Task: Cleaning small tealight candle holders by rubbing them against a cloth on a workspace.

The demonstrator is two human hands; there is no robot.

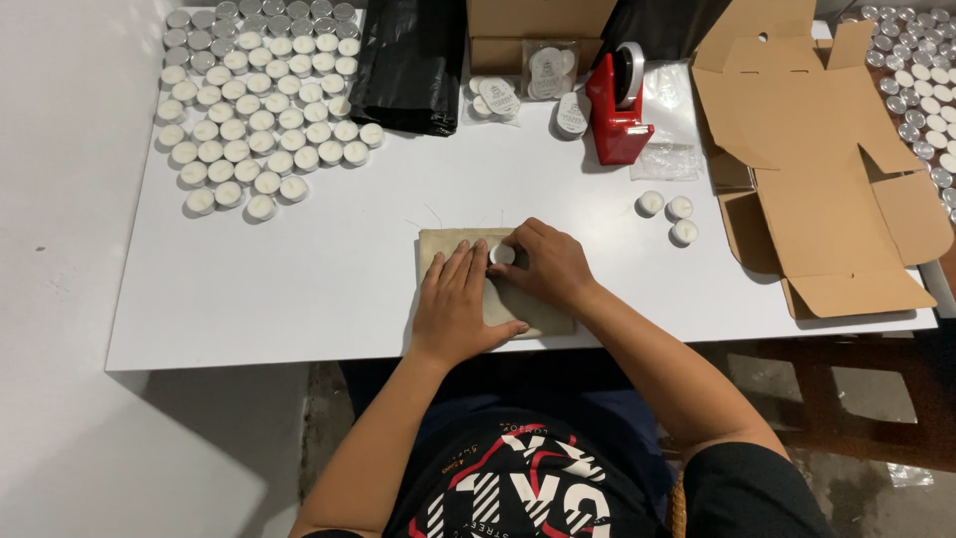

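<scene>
- A white tabletop (299, 289) fills the view from above, seen over the shoulders of a seated person.
- At far left, a large cluster of white tealight candles (259, 100) stands in tidy rows.
- Next comes a folded black plastic bag (408, 65).
- At the near edge, centre, a small beige cloth pouch (443, 249) lies flat; it looks soft, limp and light.
- The left hand (456, 304) rests palm down on the pouch, fingers spread, pinning it and gripping nothing.
- The right hand (548, 264) pinches a single tealight (502, 254) at the pouch's upper edge, just beside the left fingertips.
- That tealight seems light and stiff, with a thin cup that could dent; its rim is the sensible place to hold.
- Behind, small clear packets (528, 85) lie beside a red tape dispenser (617, 105).
- Three loose tealights (669, 214) sit further right.
- An open, flattened cardboard box (827, 169) follows.
- More tealights (921, 85) crowd the far right corner.
</scene>
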